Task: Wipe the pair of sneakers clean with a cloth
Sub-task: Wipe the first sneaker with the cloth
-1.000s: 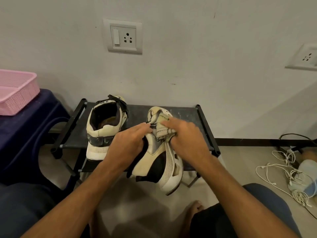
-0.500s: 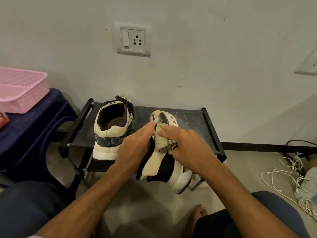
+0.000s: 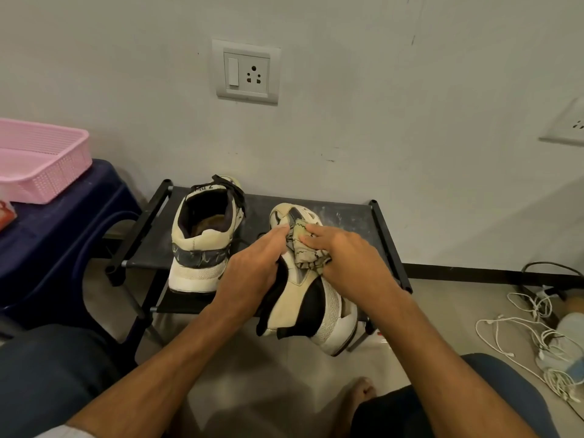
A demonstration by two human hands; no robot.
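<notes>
A cream and black sneaker (image 3: 311,308) is held in the air in front of a low black rack (image 3: 354,216), toe pointing toward the wall. My left hand (image 3: 252,267) grips its left side near the opening. My right hand (image 3: 350,263) presses a crumpled beige cloth (image 3: 305,251) onto the upper near the toe. The other sneaker (image 3: 202,238) stands upright on the rack's left half, heel toward me.
A pink basket (image 3: 44,162) sits on a dark blue stool (image 3: 57,232) at the left. White cables (image 3: 537,336) lie tangled on the floor at the right. A wall socket (image 3: 248,72) is above the rack. My knees and a bare foot (image 3: 357,393) are below.
The camera has shifted, so everything sits a little lower and to the right in view. My right hand with the cloth has slid slightly along the sneaker's upper; the left grip is unchanged.
</notes>
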